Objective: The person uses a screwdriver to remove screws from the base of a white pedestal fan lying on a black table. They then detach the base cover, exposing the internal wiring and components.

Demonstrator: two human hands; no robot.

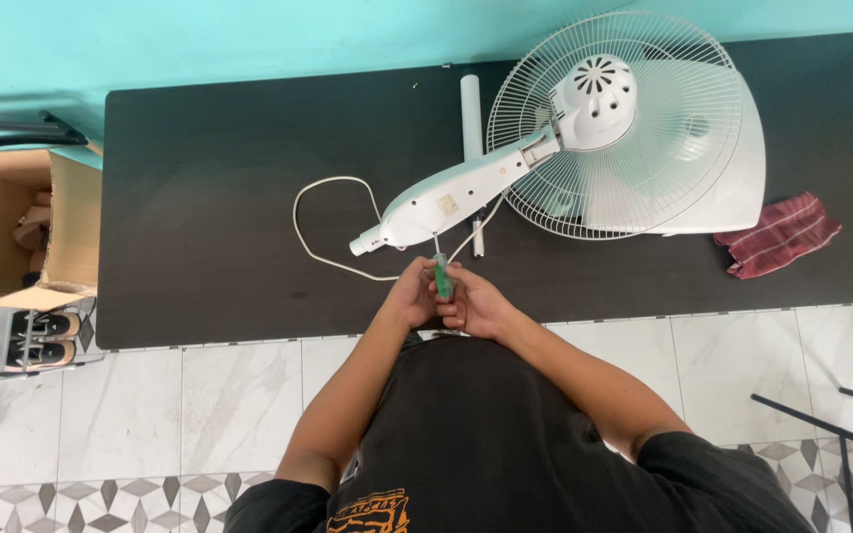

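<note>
Both the left hand [413, 296] and the right hand [476, 304] are clamped on a green screwdriver [441, 276] at the tabletop's [199, 197] near edge, its tip touching the fan's neck [446, 202].

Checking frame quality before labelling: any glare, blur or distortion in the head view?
Head view: even, soft light with only faint shadows; mild sheen on the dark table, no harsh glare. Sharp overall: the fan grille wires and the green-handled screwdriver between the left hand and right hand read clearly. Wide-angle bend shows in the table's curved edges; the white fan parts are bright but not blown out.
</note>
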